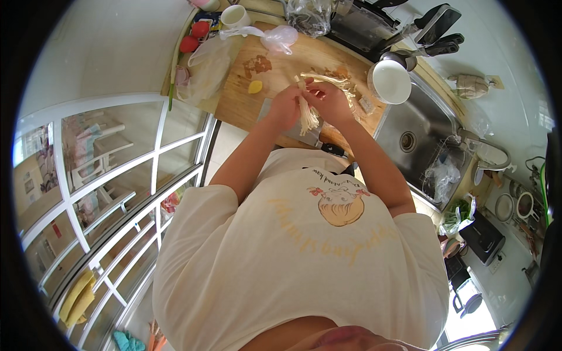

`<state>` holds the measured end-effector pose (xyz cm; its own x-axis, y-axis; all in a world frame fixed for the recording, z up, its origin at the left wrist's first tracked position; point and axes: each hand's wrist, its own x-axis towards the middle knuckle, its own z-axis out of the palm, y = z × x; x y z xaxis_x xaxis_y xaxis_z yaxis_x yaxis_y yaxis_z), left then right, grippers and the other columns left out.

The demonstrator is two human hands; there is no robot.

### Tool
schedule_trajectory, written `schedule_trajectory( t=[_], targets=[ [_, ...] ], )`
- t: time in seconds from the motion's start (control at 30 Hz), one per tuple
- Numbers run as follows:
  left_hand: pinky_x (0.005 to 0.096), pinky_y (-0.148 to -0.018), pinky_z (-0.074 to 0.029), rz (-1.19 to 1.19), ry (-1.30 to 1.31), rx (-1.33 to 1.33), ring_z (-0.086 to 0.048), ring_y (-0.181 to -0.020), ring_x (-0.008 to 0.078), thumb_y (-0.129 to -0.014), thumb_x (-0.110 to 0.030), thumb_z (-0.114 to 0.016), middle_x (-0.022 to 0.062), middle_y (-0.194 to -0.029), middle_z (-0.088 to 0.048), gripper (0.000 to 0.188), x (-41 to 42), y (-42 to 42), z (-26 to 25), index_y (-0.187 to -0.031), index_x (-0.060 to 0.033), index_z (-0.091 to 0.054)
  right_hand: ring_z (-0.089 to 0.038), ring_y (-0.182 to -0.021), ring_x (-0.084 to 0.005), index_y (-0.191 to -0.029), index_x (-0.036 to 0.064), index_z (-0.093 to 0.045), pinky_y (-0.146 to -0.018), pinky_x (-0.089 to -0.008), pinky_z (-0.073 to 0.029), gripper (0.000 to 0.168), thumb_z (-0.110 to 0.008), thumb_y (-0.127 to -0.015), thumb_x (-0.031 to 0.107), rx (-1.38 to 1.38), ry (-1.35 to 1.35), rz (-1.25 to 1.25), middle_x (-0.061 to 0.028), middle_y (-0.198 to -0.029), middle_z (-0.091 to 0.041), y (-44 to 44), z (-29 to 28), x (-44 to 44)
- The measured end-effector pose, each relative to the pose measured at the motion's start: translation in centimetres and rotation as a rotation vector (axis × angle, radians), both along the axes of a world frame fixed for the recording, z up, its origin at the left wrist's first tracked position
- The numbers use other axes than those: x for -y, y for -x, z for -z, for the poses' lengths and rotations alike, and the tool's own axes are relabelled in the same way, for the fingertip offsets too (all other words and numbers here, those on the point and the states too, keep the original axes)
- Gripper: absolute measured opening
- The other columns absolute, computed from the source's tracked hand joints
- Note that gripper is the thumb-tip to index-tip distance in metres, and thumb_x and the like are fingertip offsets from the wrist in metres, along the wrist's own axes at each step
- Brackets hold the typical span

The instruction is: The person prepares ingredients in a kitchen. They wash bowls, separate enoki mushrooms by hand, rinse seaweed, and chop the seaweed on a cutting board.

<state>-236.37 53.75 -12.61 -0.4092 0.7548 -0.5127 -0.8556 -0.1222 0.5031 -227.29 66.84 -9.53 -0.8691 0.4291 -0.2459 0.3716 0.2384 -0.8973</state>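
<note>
Both hands meet over a wooden cutting board (237, 94). My left hand (287, 105) holds a bundle of pale, thin strands that look like enoki mushrooms (308, 116), hanging down between the hands. The fingers of my right hand (327, 100) are at the upper part of this bundle; whether they grip it is hard to tell. More such strands (329, 79) lie on the board just beyond my hands. Partly under the hands rests a broad-bladed knife, its black handle (333, 149) at the near edge. A small yellow piece (255, 87) lies left of my left hand.
A white bowl (390, 82) stands right of the board, by a steel sink (406, 127) with a wire rack. Plastic bags (281, 38), a white cup (235, 17) and red tomatoes (189, 44) lie at the back left. A knife block with utensils (364, 30) stands behind.
</note>
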Motion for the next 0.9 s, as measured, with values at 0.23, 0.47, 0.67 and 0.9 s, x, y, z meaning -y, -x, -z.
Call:
schedule_trajectory(
  t=[0.23, 0.47, 0.67, 0.9],
  targets=[
    [0.0329, -0.114, -0.036, 0.144, 0.03, -0.629, -0.05, -0.13, 0.0241, -0.102, -0.006, -0.037, 0.0165, -0.139, -0.053, 0.046, 1.1, -0.3, 2.8, -0.147, 0.0054, -0.039, -0.065, -0.074, -0.0085, -0.105, 0.002, -0.073, -0.07, -0.025, -0.053, 0.024, -0.074, -0.088, 0.019, -0.003, 0.016, 0.008, -0.0036, -0.088, -0.073, -0.2, -1.2, -0.5],
    [0.0252, -0.09, -0.046, -0.019, 0.059, -0.299, -0.058, -0.103, 0.0114, -0.103, -0.018, -0.054, 0.0067, -0.115, -0.062, 0.036, 0.0, -1.2, -3.3, -0.132, 0.0023, -0.052, -0.065, -0.08, -0.0084, -0.104, 0.002, -0.072, -0.073, -0.0244, -0.053, 0.022, -0.073, -0.088, 0.016, -0.081, 0.277, 0.08, -0.0033, -0.088, -0.072, -0.5, 0.3, -0.8],
    [0.0239, -0.079, -0.051, -0.099, 0.266, -0.526, -0.063, -0.09, 0.0082, -0.096, -0.019, -0.069, 0.0055, -0.104, -0.069, 0.033, 0.6, -1.2, -1.6, -0.119, 0.0033, -0.061, -0.068, -0.08, -0.0105, -0.103, 0.001, -0.073, -0.075, -0.0258, -0.054, 0.027, -0.078, -0.085, 0.021, -0.108, 0.288, 0.145, -0.006, -0.089, -0.074, -0.3, 0.0, -0.7],
    [0.0209, -0.075, -0.05, 0.025, 0.413, -0.838, -0.063, -0.086, 0.0065, -0.092, -0.012, -0.072, 0.0033, -0.096, -0.07, 0.025, 0.8, -1.1, -2.3, -0.112, 0.0032, -0.066, -0.067, -0.076, -0.0112, -0.1, 0.001, -0.074, -0.072, -0.0266, -0.054, 0.025, -0.077, -0.084, 0.02, -0.056, 0.219, 0.121, -0.0064, -0.086, -0.073, -0.5, 0.4, -1.3]
  ],
)
